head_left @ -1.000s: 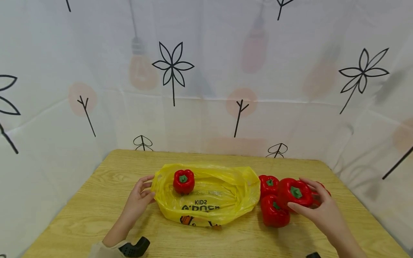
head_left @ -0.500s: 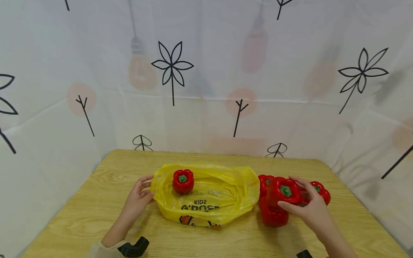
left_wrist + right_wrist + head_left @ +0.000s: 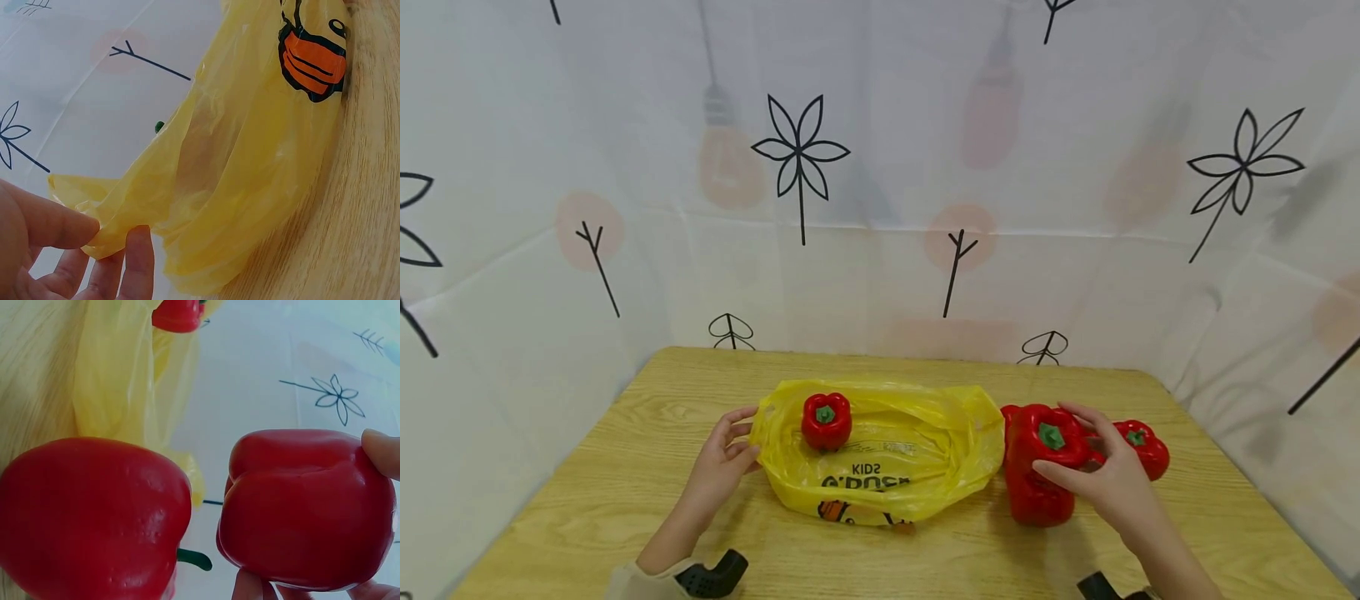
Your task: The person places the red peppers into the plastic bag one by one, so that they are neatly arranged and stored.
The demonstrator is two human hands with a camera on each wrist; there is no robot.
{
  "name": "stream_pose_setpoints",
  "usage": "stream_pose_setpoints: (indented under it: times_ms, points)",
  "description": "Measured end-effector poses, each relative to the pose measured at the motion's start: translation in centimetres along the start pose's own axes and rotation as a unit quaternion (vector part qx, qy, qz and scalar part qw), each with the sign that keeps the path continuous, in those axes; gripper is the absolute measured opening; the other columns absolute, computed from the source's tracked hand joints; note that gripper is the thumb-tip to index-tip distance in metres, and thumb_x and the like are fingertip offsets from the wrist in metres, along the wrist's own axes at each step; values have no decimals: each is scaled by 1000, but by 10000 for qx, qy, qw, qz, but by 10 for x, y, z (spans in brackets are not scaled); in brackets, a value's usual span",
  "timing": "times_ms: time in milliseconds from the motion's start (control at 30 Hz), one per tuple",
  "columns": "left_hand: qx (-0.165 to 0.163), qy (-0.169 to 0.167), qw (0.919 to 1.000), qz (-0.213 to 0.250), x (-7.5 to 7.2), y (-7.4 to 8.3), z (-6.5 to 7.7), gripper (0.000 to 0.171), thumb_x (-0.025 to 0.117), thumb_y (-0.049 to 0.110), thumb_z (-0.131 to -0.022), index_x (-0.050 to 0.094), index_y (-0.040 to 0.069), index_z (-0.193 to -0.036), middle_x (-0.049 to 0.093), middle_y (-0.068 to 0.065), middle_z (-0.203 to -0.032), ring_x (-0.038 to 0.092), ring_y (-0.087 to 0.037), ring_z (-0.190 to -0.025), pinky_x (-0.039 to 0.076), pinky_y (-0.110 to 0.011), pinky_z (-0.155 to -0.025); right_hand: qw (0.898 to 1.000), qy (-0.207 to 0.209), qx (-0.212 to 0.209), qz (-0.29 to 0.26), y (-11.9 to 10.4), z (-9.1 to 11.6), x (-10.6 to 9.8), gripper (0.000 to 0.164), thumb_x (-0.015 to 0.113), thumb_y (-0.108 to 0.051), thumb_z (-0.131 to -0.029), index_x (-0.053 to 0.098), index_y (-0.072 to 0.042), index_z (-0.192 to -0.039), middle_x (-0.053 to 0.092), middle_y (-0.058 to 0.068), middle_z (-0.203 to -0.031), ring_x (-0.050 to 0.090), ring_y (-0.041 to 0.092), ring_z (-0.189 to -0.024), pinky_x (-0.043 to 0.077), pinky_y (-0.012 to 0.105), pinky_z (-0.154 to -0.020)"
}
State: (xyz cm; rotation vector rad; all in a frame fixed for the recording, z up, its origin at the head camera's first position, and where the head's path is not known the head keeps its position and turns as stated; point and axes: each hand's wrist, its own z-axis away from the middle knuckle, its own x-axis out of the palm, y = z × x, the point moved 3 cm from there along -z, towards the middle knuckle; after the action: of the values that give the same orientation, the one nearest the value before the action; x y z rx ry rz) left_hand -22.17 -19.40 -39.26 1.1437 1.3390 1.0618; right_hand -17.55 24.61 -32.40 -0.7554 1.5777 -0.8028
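The held pepper [image 3: 1037, 425] mostly hides a rear pepper [image 3: 1008, 413]; fine print [image 3: 880, 448] (faint) blurs on the bag [image 3: 977, 442].

Bag [image 3: 940, 492] gapes upward; room inside, right of its pepper [image 3: 827, 422]. Right wall [image 3: 988, 442] blocks low passage from clustered peppers [image 3: 1043, 504]; free way over rim.

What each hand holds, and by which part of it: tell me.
The right hand holds a glossy red bell pepper with a green stem by its sides; the left hand pinches a yellow plastic bag by its left-end edge.
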Motion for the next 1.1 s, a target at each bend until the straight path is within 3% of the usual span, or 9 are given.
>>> stream_pose_setpoints:
  times_ms: [433,767,1100]
  points:
    - [-63,47,10000,-13,1,0,-1,49,49,-9,-92,38,13,-135,44,-18,-125,55,-28,-99,52,-37,-80,9997,-239,-30,14,0,-6,13,82,77,-30,-77,30,-11,-142,34,22,-138,40,37,-113,51,46,-78]
    - [-57,41,10000,1,1,-1,-1,49,49,-9,-91,39,12,-134,44,-18,-125,55,-28,-99,52,-36,-79,9994,-228,-150,197,-6,-8,18,81,78,-33,-76,34,-12,-140,39,20,-133,42,36,-111,49,50,-80]
    - [-68,43,10000,-7,1,0,-1,50,49,-10,-91,38,12,-135,44,-18,-125,55,-28,-99,52,-37,-80,9994,-295,-186,63,-12,-11,24,81,78,-34,-75,34,-14,-140,35,20,-138,42,37,-114,49,50,-82]
